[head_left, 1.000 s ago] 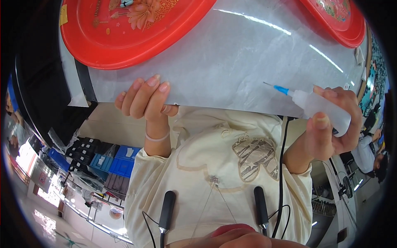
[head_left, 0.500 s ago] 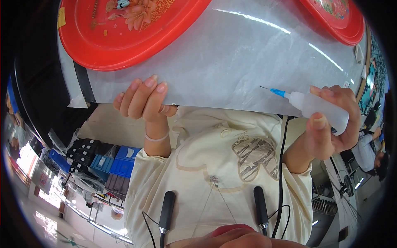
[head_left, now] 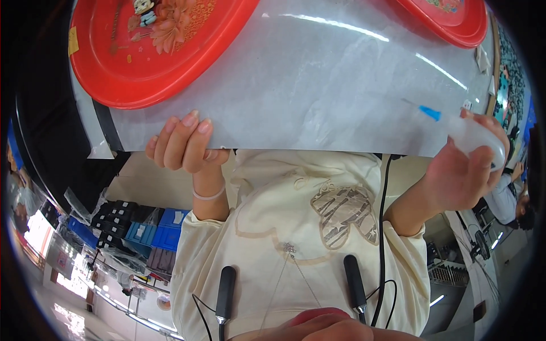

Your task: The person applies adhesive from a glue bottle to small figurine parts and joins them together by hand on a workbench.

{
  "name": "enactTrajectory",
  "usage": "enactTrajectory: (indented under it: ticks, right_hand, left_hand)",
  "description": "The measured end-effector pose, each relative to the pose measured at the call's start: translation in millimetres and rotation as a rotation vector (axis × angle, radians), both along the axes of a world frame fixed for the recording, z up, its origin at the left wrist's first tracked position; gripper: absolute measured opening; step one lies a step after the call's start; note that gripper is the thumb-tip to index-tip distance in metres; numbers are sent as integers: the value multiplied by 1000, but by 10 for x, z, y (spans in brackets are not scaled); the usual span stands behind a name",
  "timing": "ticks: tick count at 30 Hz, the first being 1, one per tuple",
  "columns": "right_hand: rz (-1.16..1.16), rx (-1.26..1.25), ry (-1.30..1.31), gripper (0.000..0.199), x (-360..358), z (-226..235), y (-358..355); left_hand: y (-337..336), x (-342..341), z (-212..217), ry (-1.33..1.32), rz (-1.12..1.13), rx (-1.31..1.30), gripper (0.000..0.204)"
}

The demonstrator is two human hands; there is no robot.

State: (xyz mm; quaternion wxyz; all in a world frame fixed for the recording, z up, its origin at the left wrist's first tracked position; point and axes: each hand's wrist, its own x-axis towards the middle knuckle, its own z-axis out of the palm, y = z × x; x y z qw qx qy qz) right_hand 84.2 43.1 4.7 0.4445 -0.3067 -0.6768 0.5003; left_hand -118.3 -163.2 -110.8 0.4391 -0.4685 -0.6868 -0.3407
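Observation:
My right hand (head_left: pixel 469 170) is wrapped round a whitish translucent squeeze bottle (head_left: pixel 483 142) with a blue needle tip (head_left: pixel 430 112). The bottle, blurred by motion, is tilted, with its thin needle toward the upper left, over the right part of the table. At the table's near edge my left hand (head_left: pixel 185 145) has its fingers curled, thumb below them. A tiny pale speck shows by that thumb; what the fingers hold, if anything, I cannot make out. Beyond the left hand lies a red round tray (head_left: pixel 142 94) with a flower print, and on it a small figurine (head_left: pixel 145 12).
A second red tray (head_left: pixel 472 35) sits at the far right. The table (head_left: pixel 273 96) has a glossy grey-white cover. Blue bins (head_left: pixel 168 227) and black boxes stand at lower left. A black cable (head_left: pixel 382 227) hangs by my chest. Another person (head_left: pixel 506 196) is at the right.
My right hand has moved right and slightly up with the bottle. My left hand shifts slightly left in view, as does the left tray, more of whose figurine now shows.

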Motion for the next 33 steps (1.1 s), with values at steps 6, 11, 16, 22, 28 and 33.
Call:
enactTrajectory:
  ticks: [6,11,16,22,28,33]
  right_hand:
    - [85,-264,118,37,36,-71,14]
    - [-64,-211,59,37,-63,-96,-81]
    - [204,-217,15,37,68,-100,-39]
    - [145,-155,-78,36,44,-93,-116]
    - [122,-82,-113,34,11,-101,-140]
    - [122,4,-158,32,-46,-117,-152]
  left_hand:
    - [25,34,19,-7,43,-25,22]
    - [27,40,21,-12,74,-44,21]
    - [29,30,35,-6,73,-47,21]
    - [55,26,34,-1,67,-13,22]
    - [93,4,1,26,58,27,24]
    - [75,-2,-11,15,43,32,24]
